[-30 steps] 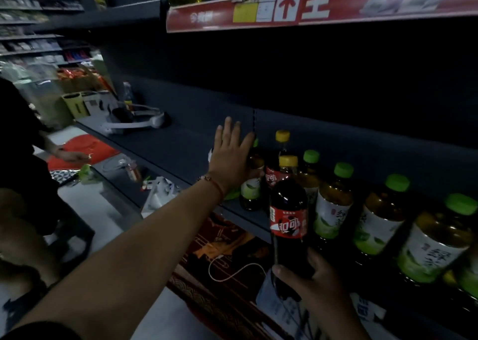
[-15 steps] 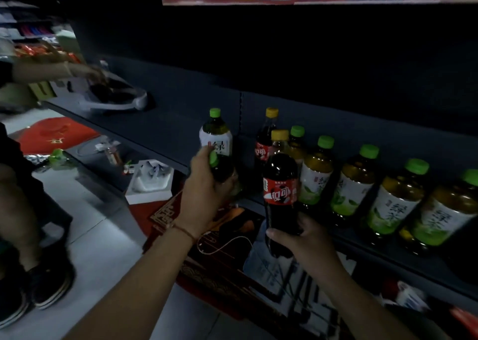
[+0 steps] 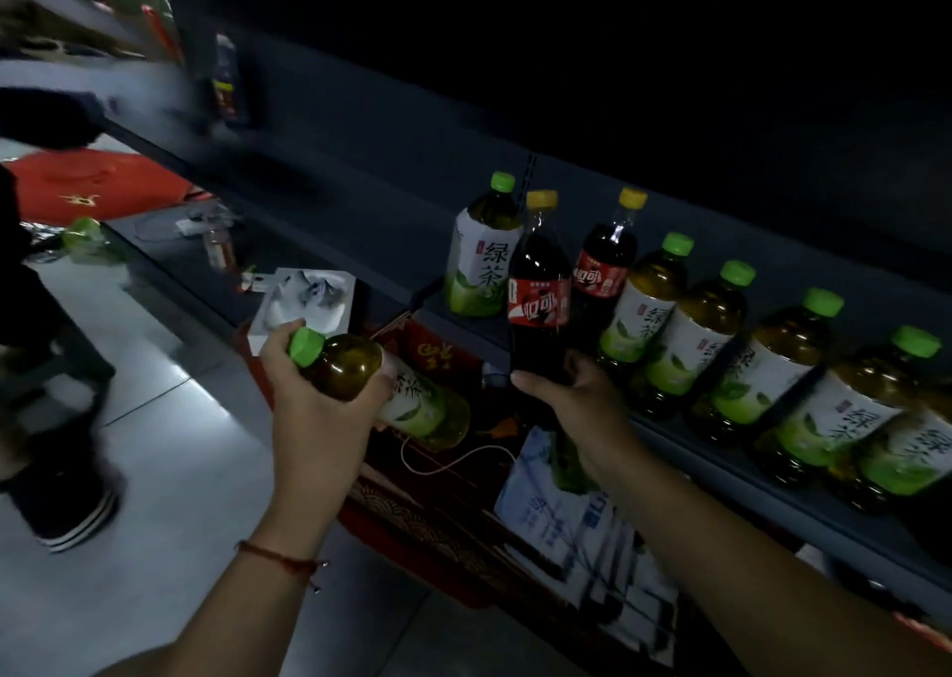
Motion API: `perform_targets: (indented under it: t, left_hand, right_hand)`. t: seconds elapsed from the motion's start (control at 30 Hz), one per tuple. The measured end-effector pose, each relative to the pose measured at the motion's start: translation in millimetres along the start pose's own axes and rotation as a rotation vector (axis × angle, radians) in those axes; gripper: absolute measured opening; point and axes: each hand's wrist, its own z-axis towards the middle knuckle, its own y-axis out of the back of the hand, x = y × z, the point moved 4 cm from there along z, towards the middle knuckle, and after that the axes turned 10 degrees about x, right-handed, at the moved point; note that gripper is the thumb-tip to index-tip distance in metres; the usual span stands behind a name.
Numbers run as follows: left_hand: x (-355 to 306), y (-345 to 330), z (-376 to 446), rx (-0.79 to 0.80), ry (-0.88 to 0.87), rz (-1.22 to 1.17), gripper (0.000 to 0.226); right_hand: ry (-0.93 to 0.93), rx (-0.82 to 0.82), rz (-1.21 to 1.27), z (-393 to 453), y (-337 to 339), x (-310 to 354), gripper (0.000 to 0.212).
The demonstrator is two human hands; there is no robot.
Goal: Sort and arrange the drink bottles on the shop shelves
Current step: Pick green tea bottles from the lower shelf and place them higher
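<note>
My left hand [image 3: 314, 398] grips a green-capped tea bottle [image 3: 381, 385], tilted almost flat with its cap toward the left, in front of the shelf. My right hand [image 3: 572, 393] holds a dark cola bottle [image 3: 538, 295] with a yellow cap upright by its lower part, at the shelf's front edge. On the dark shelf [image 3: 360, 223] stand a lone green tea bottle [image 3: 481, 251], a second cola bottle [image 3: 605, 264], and a row of several green tea bottles [image 3: 721, 341] running to the right.
Below the shelf lie a red patterned box [image 3: 432, 516] and a pale plastic package [image 3: 566, 511]. A white tray [image 3: 304, 303] sits on the lower ledge at left. Another person's leg and shoe [image 3: 67, 501] stand on the grey floor at far left.
My left hand went from reaching to the shelf to gripping a green tea bottle and has drawn it off the shelf, tipping it sideways. The cola stays in my right hand.
</note>
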Motion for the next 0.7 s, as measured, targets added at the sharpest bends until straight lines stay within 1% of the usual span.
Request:
perform_targets:
  t: [0.13, 0.23, 0.33, 0.43, 0.7]
  left_hand:
    - [4.6, 7.9, 5.9, 0.001, 0.014, -0.017, 0.076]
    - [2.4, 11.1, 7.8, -0.013, 0.017, -0.050, 0.076]
    - [-0.3, 12.1, 7.6, -0.007, 0.006, -0.064, 0.076]
    - [0.2, 12.9, 8.7, -0.002, 0.013, -0.071, 0.076]
    - [-1.7, 13.4, 9.9, 0.014, 0.021, -0.088, 0.077]
  right_hand:
    - [0.048, -0.067, 0.018, 35.3, -8.1, 15.0, 0.043]
    - [0.079, -0.176, 0.015, 60.3, -12.3, 17.5, 0.042]
    - [0.103, -0.297, -0.007, 83.7, -16.3, 14.5, 0.054]
    - [0.095, -0.394, -0.058, 102.8, -16.9, 10.0, 0.060]
    - [0.055, -0.456, -0.125, 137.4, -22.8, -2.6, 0.060]
